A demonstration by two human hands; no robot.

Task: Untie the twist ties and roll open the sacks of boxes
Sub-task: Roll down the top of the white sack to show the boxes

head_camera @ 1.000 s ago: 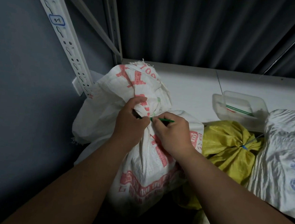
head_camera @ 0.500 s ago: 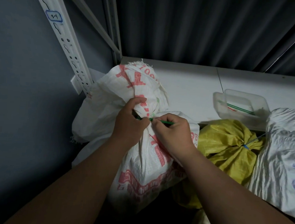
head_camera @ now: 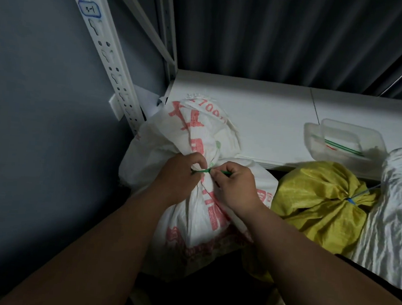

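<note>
The white sack (head_camera: 190,214) with red print stands against the front edge of the white shelf (head_camera: 257,123), its gathered neck bound by a green twist tie (head_camera: 204,170). The left hand (head_camera: 177,177) grips the neck from the left, fingers curled round the bunched fabric at the tie. The right hand (head_camera: 234,186) pinches the free end of the tie between thumb and forefinger, just right of the neck; its other fingers are curled. The two hands nearly touch at the tie. On the left, the sack lies close to the slotted upright post (head_camera: 110,65) and the grey wall (head_camera: 29,114), leaving little room on that side. On the right, a yellow sack (head_camera: 316,204) touches the white sack and is closed by a blue tie (head_camera: 350,200); a crumpled white sack (head_camera: 397,216) lies against it further right. A clear plastic container (head_camera: 347,139) sits on the shelf near its front edge, behind the yellow sack. The bare shelf surface extends behind the white sack to the corrugated back wall (head_camera: 276,33).
</note>
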